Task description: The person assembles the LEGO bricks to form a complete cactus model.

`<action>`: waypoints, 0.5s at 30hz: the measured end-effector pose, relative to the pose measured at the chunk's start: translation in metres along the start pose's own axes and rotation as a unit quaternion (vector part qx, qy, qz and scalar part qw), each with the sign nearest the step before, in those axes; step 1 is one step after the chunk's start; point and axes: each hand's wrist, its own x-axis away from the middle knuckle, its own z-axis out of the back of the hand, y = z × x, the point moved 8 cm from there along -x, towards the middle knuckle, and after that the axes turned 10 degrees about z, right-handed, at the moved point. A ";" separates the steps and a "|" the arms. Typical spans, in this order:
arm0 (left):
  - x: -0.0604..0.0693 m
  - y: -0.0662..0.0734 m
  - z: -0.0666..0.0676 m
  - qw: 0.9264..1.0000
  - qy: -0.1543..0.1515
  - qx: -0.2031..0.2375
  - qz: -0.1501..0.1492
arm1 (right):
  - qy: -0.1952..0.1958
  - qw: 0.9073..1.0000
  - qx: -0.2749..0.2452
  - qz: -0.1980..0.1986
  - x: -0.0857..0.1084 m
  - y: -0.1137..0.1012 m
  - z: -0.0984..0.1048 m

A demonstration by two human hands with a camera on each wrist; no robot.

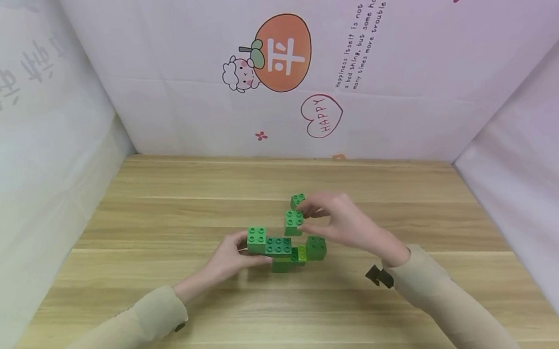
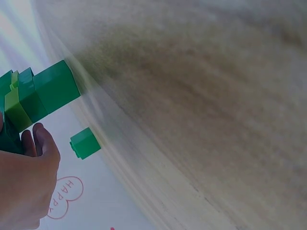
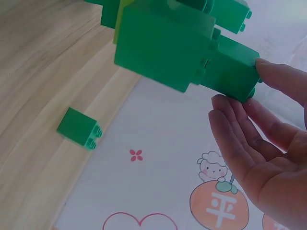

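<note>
My left hand (image 1: 229,257) grips a built-up piece of joined toy building bricks (image 1: 278,246) at its left end, with the thumb on the near side. The piece mixes bright green, dark green and yellow-green bricks, and a green brick (image 1: 316,248) forms its right end. Above and behind it, my right hand (image 1: 336,219) pinches a square green brick (image 1: 292,222) between thumb and fingers. In the right wrist view this brick (image 3: 232,69) overlaps a larger green brick (image 3: 163,43); whether they are joined, I cannot tell. Left fingers behind the piece are partly hidden.
A loose green brick (image 1: 297,199) sits on the wooden table (image 1: 200,193) just beyond the right hand. White printed cloth (image 1: 173,67) rises along the table's back, with plain white cloth walls at both sides.
</note>
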 end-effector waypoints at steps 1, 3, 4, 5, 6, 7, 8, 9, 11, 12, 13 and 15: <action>0.000 0.000 0.000 1.000 0.000 0.001 0.000 | -0.001 1.000 -0.001 0.006 -0.001 -0.002 -0.001; 0.000 0.001 0.000 1.000 0.000 0.001 0.000 | -0.004 1.000 -0.003 0.016 -0.001 -0.006 -0.002; 0.000 0.001 0.000 1.000 -0.001 0.003 0.000 | -0.005 1.000 -0.005 0.020 -0.002 -0.008 -0.003; 0.001 0.001 0.000 1.000 -0.001 0.004 0.000 | -0.007 1.000 -0.005 0.024 -0.002 -0.010 -0.004; 0.001 0.001 0.000 1.000 -0.002 0.005 0.000 | -0.009 1.000 -0.008 0.027 -0.003 -0.011 -0.005; 0.001 0.001 0.000 1.000 -0.003 0.005 0.000 | -0.011 1.000 -0.008 0.028 -0.003 -0.012 -0.006; 0.001 0.001 0.000 1.000 -0.003 0.004 0.000 | -0.014 0.999 -0.006 0.028 -0.003 -0.013 -0.007; 0.001 0.000 0.000 1.000 -0.004 0.004 0.000 | -0.016 0.999 -0.006 0.027 -0.003 -0.014 -0.009; 0.001 0.000 0.000 1.000 -0.004 0.003 0.001 | -0.023 0.999 -0.001 0.022 -0.003 -0.014 -0.011; 0.001 0.000 0.000 1.000 -0.005 0.003 0.000 | -0.026 0.999 0.002 0.020 -0.003 -0.015 -0.012; 0.001 0.000 0.000 1.000 -0.005 0.002 0.000 | -0.029 0.999 0.005 0.017 -0.004 -0.015 -0.013; 0.000 0.000 0.000 1.000 -0.004 0.002 0.000 | -0.034 0.999 0.009 0.013 -0.004 -0.015 -0.015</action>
